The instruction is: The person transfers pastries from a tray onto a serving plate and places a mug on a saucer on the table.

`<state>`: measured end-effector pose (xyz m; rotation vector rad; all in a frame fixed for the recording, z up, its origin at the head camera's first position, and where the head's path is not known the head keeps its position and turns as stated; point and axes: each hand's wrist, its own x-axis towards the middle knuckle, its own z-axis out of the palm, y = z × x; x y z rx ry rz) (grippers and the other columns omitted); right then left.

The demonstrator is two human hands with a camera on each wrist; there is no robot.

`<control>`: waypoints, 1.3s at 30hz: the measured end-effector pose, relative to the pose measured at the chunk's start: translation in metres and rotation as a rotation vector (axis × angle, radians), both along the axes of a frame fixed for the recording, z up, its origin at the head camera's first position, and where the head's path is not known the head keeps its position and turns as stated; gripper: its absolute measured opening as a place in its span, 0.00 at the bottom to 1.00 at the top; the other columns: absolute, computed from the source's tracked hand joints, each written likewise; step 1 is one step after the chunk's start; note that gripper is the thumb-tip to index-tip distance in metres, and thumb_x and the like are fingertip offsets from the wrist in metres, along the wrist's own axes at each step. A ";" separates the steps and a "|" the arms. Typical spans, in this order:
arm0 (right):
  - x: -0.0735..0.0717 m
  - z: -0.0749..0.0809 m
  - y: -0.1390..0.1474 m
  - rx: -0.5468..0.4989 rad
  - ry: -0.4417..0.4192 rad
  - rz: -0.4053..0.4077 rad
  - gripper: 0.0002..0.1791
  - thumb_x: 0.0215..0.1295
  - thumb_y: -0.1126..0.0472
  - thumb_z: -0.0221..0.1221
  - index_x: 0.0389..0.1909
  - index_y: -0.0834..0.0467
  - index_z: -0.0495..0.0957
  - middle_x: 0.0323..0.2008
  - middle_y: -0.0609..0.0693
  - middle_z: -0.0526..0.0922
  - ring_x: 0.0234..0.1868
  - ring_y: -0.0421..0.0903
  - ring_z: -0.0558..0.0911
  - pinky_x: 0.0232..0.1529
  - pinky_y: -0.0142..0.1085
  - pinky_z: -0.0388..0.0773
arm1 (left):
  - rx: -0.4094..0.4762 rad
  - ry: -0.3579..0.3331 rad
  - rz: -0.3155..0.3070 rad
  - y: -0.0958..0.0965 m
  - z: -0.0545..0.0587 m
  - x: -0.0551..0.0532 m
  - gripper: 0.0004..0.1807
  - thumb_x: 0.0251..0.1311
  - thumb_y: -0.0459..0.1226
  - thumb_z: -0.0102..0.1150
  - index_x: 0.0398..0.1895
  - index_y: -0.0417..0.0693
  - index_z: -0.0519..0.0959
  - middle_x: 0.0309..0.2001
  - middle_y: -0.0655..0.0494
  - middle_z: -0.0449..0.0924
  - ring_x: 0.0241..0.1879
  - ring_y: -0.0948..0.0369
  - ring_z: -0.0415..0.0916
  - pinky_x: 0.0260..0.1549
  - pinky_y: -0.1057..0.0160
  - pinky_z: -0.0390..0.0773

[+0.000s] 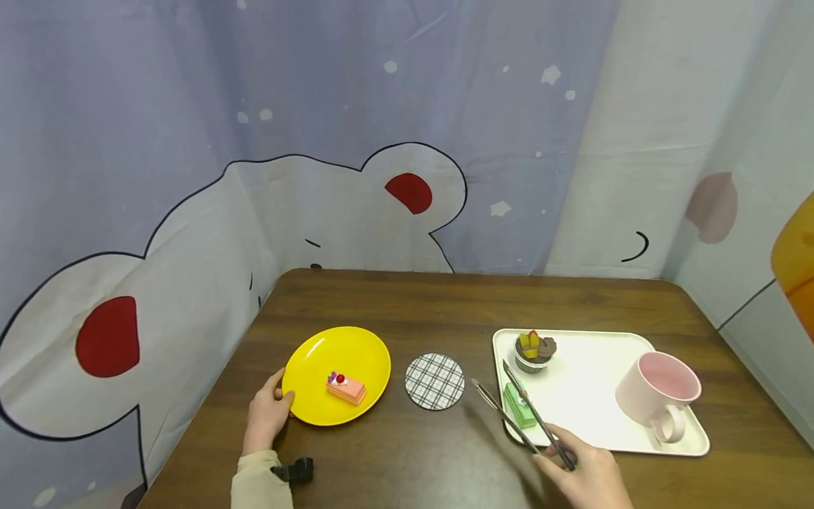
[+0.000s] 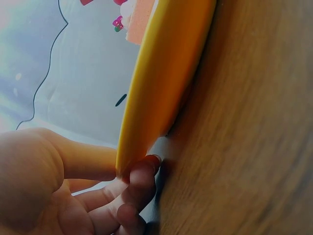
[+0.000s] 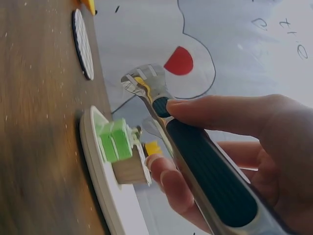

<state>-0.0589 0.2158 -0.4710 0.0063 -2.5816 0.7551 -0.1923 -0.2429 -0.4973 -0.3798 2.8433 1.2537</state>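
Observation:
My left hand (image 1: 267, 413) pinches the left rim of a yellow plate (image 1: 311, 371), thumb on top and fingers beneath. On that plate lies a pink cake slice (image 1: 347, 389) with a red berry on it. Metal serving tongs (image 3: 210, 171) with dark green grip pads are held in my right hand (image 1: 588, 472), thumb pressing one arm. Their tips are spread apart, with nothing between them. Below the tongs, a green cake slice (image 1: 518, 416) sits at the left end of a white tray (image 1: 588, 367), partly covered by one arm in the head view.
Between plate and tray lies a round checked coaster (image 1: 435, 382). The tray also carries a chocolate cupcake (image 1: 533, 352) at its back left and a pink mug (image 1: 655, 392) at its right end. A patterned curtain (image 1: 318, 106) hangs behind the wooden table (image 1: 381, 466).

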 end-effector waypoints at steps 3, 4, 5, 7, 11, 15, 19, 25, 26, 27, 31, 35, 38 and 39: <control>0.005 -0.002 0.007 0.014 -0.041 -0.019 0.22 0.38 0.59 0.75 0.40 0.55 0.84 0.20 0.36 0.82 0.22 0.27 0.74 0.27 0.32 0.70 | 0.006 -0.002 0.003 0.000 0.000 0.000 0.31 0.65 0.33 0.48 0.71 0.34 0.58 0.41 0.36 0.75 0.24 0.60 0.74 0.30 0.65 0.69; 0.006 -0.002 0.010 0.017 -0.055 -0.025 0.22 0.38 0.58 0.75 0.40 0.55 0.84 0.20 0.36 0.81 0.21 0.27 0.73 0.26 0.32 0.70 | 0.006 -0.003 0.004 0.000 0.000 0.000 0.31 0.65 0.33 0.48 0.71 0.34 0.58 0.41 0.36 0.75 0.25 0.60 0.74 0.30 0.65 0.69; 0.007 -0.003 0.012 0.021 -0.064 -0.032 0.22 0.38 0.58 0.75 0.40 0.55 0.84 0.20 0.36 0.81 0.21 0.26 0.72 0.26 0.32 0.69 | 0.006 -0.004 0.005 0.000 0.000 0.001 0.31 0.65 0.33 0.48 0.71 0.34 0.58 0.41 0.36 0.75 0.25 0.60 0.74 0.30 0.65 0.69; 0.009 -0.004 0.017 0.023 -0.097 -0.045 0.22 0.40 0.58 0.75 0.41 0.56 0.84 0.20 0.36 0.81 0.20 0.25 0.72 0.25 0.31 0.69 | 0.003 -0.003 0.004 0.000 0.000 0.001 0.31 0.66 0.33 0.48 0.71 0.35 0.58 0.41 0.37 0.75 0.27 0.59 0.74 0.31 0.64 0.69; 0.012 -0.006 0.027 0.017 -0.183 -0.081 0.22 0.43 0.57 0.74 0.42 0.57 0.84 0.20 0.37 0.82 0.20 0.25 0.73 0.26 0.31 0.71 | -0.010 -0.005 0.001 -0.001 -0.001 0.000 0.31 0.66 0.34 0.48 0.71 0.35 0.58 0.41 0.38 0.73 0.30 0.56 0.73 0.33 0.63 0.68; 0.014 -0.009 0.034 0.021 -0.233 -0.095 0.22 0.44 0.55 0.73 0.42 0.57 0.84 0.20 0.37 0.82 0.21 0.27 0.74 0.28 0.33 0.72 | -0.016 -0.004 0.004 -0.001 -0.001 0.001 0.31 0.66 0.34 0.48 0.71 0.35 0.58 0.41 0.38 0.73 0.32 0.54 0.73 0.33 0.62 0.68; 0.016 -0.012 0.037 0.033 -0.227 -0.102 0.21 0.42 0.54 0.74 0.39 0.56 0.85 0.18 0.36 0.81 0.20 0.28 0.73 0.26 0.32 0.71 | -0.020 -0.001 0.004 0.000 -0.001 0.001 0.31 0.65 0.34 0.48 0.71 0.35 0.58 0.42 0.37 0.74 0.33 0.53 0.73 0.34 0.61 0.68; 0.015 -0.014 0.042 0.017 -0.342 -0.100 0.22 0.46 0.52 0.72 0.43 0.56 0.84 0.19 0.36 0.81 0.21 0.33 0.71 0.26 0.31 0.69 | -0.026 -0.007 0.001 0.000 0.000 0.000 0.31 0.66 0.34 0.48 0.71 0.35 0.58 0.43 0.36 0.74 0.35 0.52 0.73 0.36 0.59 0.69; 0.015 -0.013 0.043 0.015 -0.381 -0.095 0.23 0.47 0.51 0.71 0.45 0.56 0.84 0.20 0.37 0.81 0.21 0.34 0.71 0.27 0.31 0.69 | -0.026 -0.008 0.000 0.000 0.000 0.000 0.31 0.66 0.34 0.48 0.71 0.35 0.58 0.43 0.36 0.74 0.35 0.52 0.73 0.36 0.60 0.69; 0.014 -0.013 0.044 0.014 -0.421 -0.088 0.24 0.48 0.50 0.71 0.46 0.56 0.83 0.21 0.37 0.81 0.22 0.35 0.71 0.28 0.31 0.70 | -0.026 -0.008 0.000 0.000 0.000 0.000 0.31 0.66 0.34 0.48 0.71 0.35 0.58 0.43 0.36 0.74 0.34 0.52 0.73 0.36 0.60 0.69; 0.012 -0.014 0.049 0.002 -0.533 -0.068 0.27 0.50 0.47 0.69 0.50 0.56 0.82 0.23 0.36 0.82 0.25 0.35 0.73 0.31 0.30 0.71 | -0.023 -0.007 0.003 0.000 0.000 -0.001 0.31 0.66 0.34 0.48 0.72 0.35 0.58 0.43 0.37 0.75 0.32 0.54 0.74 0.35 0.61 0.69; 0.011 -0.017 0.052 0.000 -0.551 -0.056 0.29 0.51 0.46 0.69 0.52 0.55 0.81 0.26 0.36 0.84 0.27 0.33 0.75 0.32 0.31 0.72 | -0.021 -0.008 0.005 0.000 0.000 -0.001 0.31 0.66 0.34 0.48 0.72 0.36 0.58 0.42 0.37 0.74 0.32 0.54 0.74 0.34 0.62 0.68; 0.011 -0.019 0.053 0.006 -0.555 -0.045 0.29 0.51 0.45 0.69 0.53 0.56 0.81 0.27 0.37 0.85 0.28 0.33 0.77 0.33 0.32 0.73 | -0.021 -0.009 0.003 -0.001 0.000 0.000 0.31 0.66 0.35 0.48 0.72 0.36 0.58 0.42 0.38 0.74 0.31 0.55 0.73 0.33 0.62 0.68; 0.010 -0.019 0.054 0.009 -0.560 -0.042 0.29 0.51 0.45 0.69 0.53 0.56 0.81 0.27 0.37 0.85 0.29 0.33 0.77 0.33 0.32 0.73 | -0.020 -0.009 0.002 -0.001 0.000 0.000 0.31 0.66 0.35 0.48 0.72 0.36 0.58 0.42 0.38 0.74 0.31 0.55 0.73 0.33 0.62 0.68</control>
